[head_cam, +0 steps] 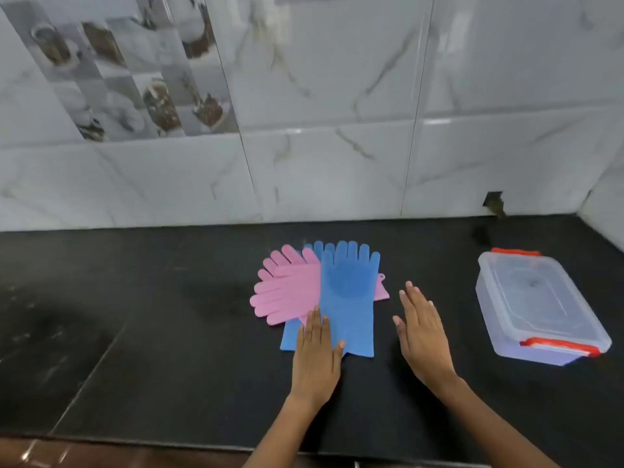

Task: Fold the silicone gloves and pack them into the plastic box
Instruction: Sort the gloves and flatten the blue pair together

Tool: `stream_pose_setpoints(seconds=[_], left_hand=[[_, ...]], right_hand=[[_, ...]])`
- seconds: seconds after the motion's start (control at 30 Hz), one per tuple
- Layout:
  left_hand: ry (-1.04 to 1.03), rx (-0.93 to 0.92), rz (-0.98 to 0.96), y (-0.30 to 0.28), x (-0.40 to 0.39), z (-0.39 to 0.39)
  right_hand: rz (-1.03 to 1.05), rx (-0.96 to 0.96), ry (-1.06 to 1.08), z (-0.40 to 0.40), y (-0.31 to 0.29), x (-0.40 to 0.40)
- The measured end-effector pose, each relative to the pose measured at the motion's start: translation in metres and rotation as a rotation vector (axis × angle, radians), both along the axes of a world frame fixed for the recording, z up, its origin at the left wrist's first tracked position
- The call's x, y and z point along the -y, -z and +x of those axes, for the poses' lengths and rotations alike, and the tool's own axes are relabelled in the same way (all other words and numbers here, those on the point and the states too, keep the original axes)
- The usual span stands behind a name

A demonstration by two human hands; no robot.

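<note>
A blue silicone glove (349, 292) lies flat on the black counter, fingers pointing toward the wall. A second blue glove shows beneath it at its left edge. Pink gloves (287, 292) lie crosswise under the top blue one, fingers pointing left, with a pink cuff edge (381, 290) sticking out on the right. My left hand (315, 352) rests flat with straight fingers on the blue glove's cuff. My right hand (422, 332) is flat and straight-fingered just right of the gloves, holding nothing. The clear plastic box (537, 305) with red clips stands at the right, lid on.
The black stone counter (169, 332) runs to a marble-tiled wall (337, 163) behind and a side wall at the far right. A small dark opening (493, 201) sits low in the wall. The counter's front edge runs along the bottom.
</note>
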State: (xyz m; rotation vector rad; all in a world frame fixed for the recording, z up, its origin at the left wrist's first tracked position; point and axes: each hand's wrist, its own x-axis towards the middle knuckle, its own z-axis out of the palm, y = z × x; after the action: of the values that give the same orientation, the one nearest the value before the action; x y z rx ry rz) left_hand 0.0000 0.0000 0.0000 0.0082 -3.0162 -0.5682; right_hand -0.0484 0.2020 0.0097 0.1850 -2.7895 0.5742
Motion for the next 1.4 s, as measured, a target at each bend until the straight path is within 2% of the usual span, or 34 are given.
stream_pose_setpoints(seconds=[0.17,0.27,0.4,0.53,0.73,0.83,0.97,1.2,1.4], left_hand=[[-0.048,0.017,0.064,0.008,-0.007,0.003],[-0.051,-0.019,0.075,0.009,-0.012,-0.004],[-0.083,-0.077,0.080,0.001,-0.012,-0.032],[-0.108,-0.053,0.137,-0.007,0.001,-0.073],[-0.029,-0.011,0.124,-0.017,0.024,-0.127],[0.034,0.027,0.218,-0.016,0.029,-0.137],[-0.012,0.045,0.379,-0.009,0.034,-0.144],[-0.048,0.010,0.484,-0.010,0.030,-0.149],[-0.001,0.032,0.500,-0.007,-0.029,-0.127]], right_hand=[[0.029,0.059,-0.101,0.004,0.012,0.004],[-0.059,0.063,-0.098,0.001,0.012,0.010],[-0.164,0.107,-0.026,-0.017,0.005,0.024],[-0.204,0.148,0.034,-0.042,-0.002,0.045],[-0.113,0.230,0.193,-0.076,-0.001,0.066],[-0.154,0.282,0.294,-0.085,0.003,0.070],[-0.282,0.341,0.360,-0.094,0.006,0.072],[-0.379,0.298,0.299,-0.096,0.002,0.057],[-0.339,0.257,0.338,-0.080,-0.010,0.003]])
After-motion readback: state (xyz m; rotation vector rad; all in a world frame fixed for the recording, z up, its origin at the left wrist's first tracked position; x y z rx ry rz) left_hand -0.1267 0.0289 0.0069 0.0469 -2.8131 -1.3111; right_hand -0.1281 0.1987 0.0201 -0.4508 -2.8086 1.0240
